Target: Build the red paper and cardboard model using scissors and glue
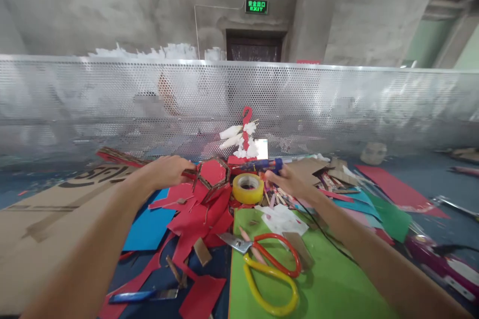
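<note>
My left hand (168, 170) is closed on the edge of a red paper and cardboard hexagon model (211, 177) that stands on the table. My right hand (286, 179) is closed round a blue tool with a red tip (262, 164), held level and pointing left toward the model. A yellow tape roll (247, 188) lies between the two hands. Red paper scraps (194, 219) are spread under the model. Behind it stands a small red and white paper figure (244, 142).
Scissors with red and yellow handles (269, 264) lie on a green sheet (329, 284). A blue sheet (149, 227), a large cardboard sheet (45, 224), a blue-handled knife (142, 295) and coloured paper at the right surround them. A perforated metal screen (337, 104) closes the far side.
</note>
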The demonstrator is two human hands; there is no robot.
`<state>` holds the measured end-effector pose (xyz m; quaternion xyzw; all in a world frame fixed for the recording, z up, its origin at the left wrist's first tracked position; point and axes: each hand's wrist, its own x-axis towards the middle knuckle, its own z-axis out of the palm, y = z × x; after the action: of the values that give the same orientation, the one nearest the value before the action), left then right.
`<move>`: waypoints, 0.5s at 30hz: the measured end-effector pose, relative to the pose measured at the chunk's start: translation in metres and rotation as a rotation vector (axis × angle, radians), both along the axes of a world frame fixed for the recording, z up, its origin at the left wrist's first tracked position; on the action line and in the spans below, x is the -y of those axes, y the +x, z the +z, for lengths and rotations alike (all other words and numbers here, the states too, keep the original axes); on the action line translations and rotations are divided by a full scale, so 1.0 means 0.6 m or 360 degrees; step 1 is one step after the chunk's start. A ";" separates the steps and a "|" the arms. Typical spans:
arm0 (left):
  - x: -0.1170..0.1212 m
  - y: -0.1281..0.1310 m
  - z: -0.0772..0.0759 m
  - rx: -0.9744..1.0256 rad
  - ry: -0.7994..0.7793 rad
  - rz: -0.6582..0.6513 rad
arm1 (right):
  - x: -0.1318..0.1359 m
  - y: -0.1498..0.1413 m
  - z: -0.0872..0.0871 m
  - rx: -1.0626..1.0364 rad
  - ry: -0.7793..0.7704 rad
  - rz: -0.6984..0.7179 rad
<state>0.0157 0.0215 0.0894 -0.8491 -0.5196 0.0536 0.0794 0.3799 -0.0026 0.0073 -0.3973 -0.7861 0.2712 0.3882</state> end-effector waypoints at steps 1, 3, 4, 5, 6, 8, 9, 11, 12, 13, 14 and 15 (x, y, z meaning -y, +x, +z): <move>-0.001 0.001 0.002 0.0011 -0.0020 0.0014 | -0.002 0.007 0.001 -0.0012 -0.0074 -0.0004; -0.002 0.000 0.003 0.0030 -0.0046 0.0014 | -0.002 0.021 0.006 0.0059 -0.0168 -0.0084; -0.002 0.000 0.003 0.0038 -0.0055 0.0007 | -0.001 0.028 0.010 0.0122 -0.0214 -0.0147; -0.003 -0.001 0.003 0.0044 -0.0061 0.0002 | 0.000 0.034 0.015 0.0195 -0.0265 -0.0213; -0.003 -0.003 0.003 0.0045 -0.0066 0.0001 | 0.002 0.040 0.020 0.0280 -0.0321 -0.0264; -0.005 -0.004 0.002 0.0042 -0.0068 0.0011 | 0.004 0.051 0.029 0.0442 -0.0448 -0.0269; -0.005 -0.005 0.001 0.0038 -0.0069 0.0016 | 0.006 0.055 0.034 0.0503 -0.0527 -0.0214; -0.008 -0.007 0.001 0.0034 -0.0068 0.0011 | 0.009 0.059 0.043 0.0619 -0.0736 -0.0049; -0.009 -0.007 0.001 0.0036 -0.0070 0.0010 | 0.011 0.059 0.047 0.0689 -0.0838 0.0018; -0.011 -0.008 0.000 0.0040 -0.0072 0.0013 | 0.014 0.057 0.050 0.0790 -0.0911 0.0060; -0.013 -0.009 -0.001 0.0046 -0.0076 0.0019 | 0.016 0.053 0.051 0.0935 -0.0937 0.0079; -0.014 -0.010 -0.001 0.0052 -0.0077 0.0023 | 0.018 0.048 0.051 0.1118 -0.0904 0.0080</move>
<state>0.0099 0.0301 0.0887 -0.8477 -0.5255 0.0529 0.0498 0.4087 -0.0131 0.0379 -0.5368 -0.7739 0.3343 -0.0333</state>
